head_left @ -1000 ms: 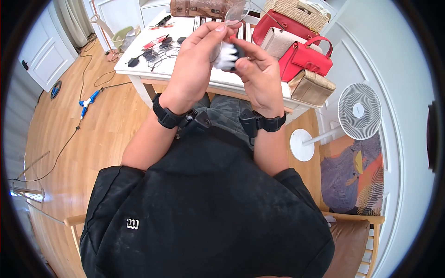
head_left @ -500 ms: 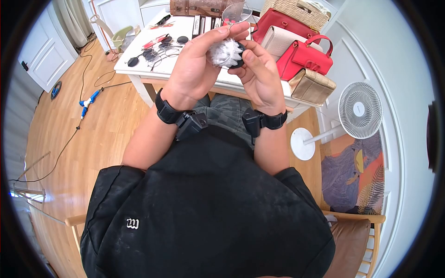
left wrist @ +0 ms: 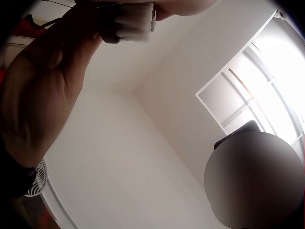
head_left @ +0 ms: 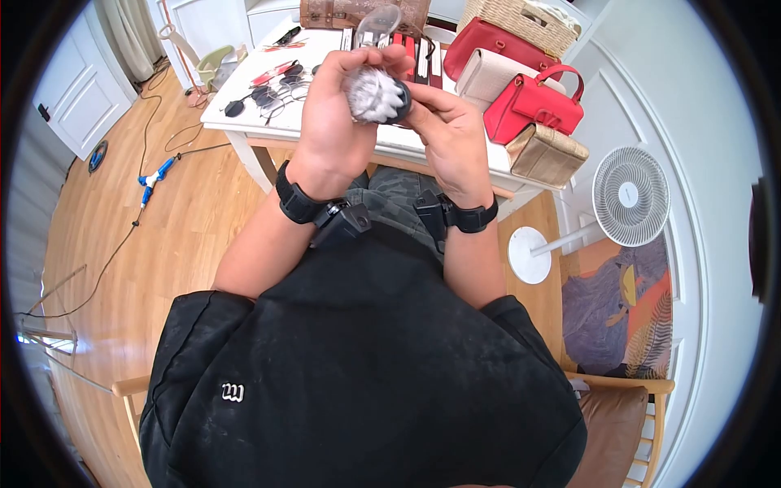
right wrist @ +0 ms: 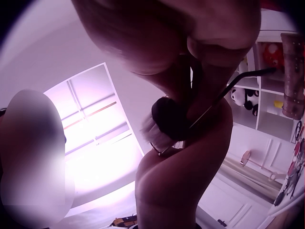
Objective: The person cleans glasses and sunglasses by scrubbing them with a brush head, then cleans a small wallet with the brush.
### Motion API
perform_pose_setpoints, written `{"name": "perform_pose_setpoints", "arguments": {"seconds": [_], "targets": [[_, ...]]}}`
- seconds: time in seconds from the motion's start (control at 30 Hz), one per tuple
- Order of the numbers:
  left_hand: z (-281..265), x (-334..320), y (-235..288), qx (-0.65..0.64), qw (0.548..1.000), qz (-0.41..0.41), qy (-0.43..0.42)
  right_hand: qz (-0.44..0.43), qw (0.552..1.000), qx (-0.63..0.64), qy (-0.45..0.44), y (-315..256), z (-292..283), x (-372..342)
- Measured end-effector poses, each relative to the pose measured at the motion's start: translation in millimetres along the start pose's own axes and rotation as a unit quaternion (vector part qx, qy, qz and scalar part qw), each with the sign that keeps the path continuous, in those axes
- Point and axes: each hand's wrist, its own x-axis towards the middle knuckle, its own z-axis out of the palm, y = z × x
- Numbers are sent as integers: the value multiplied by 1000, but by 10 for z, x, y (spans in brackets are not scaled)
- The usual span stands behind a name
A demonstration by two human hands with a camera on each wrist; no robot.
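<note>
In the head view my left hand (head_left: 332, 122) holds a pair of thin-framed eyeglasses above the table's front edge. One clear lens (head_left: 379, 26) sticks up beyond its fingertips; the other is mostly behind the brush. Between thumb and fingers my right hand (head_left: 452, 134) pinches a small round brush (head_left: 374, 96) with a black base and grey-white bristles. Its bristles face the left palm, right at the near lens. The right wrist view shows a dark temple arm (right wrist: 233, 88) reaching out past the hands. Blurred bristles (left wrist: 136, 21) appear at the top of the left wrist view.
Several pairs of glasses (head_left: 272, 93) lie at the left of the white table (head_left: 232, 122). Red handbags (head_left: 533, 110), a gold clutch (head_left: 549, 153) and a straw bag (head_left: 529, 32) stand on the right. A brown case (head_left: 325, 12) sits at the back. A white fan (head_left: 628, 193) stands at right.
Both hands have shifted slightly left with the eyeglasses and brush. The brush has turned so its bristles show more, and the projecting lens has moved left.
</note>
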Motion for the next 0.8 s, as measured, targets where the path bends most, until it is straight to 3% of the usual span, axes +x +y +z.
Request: {"name": "perform_pose_setpoints", "arguments": {"seconds": [0.07,0.23,0.5,0.67,0.8], "targets": [[23,-37,10,13,1000,-13,-13,-34,998,-53,4,-27,-10,-21],[51,-75,82,-22,997,-64,-42,-47,999,-10,12,-25,-6,-1],[59,-65,62,-5,999,-21,-50,-35,998,-25,44,-10,71,-14],[75,-59,66,6,997,-5,-71,-79,978,-181,61,-34,61,-30],[78,-39,89,32,993,-14,-110,-83,979,-174,67,-9,24,-22]]}}
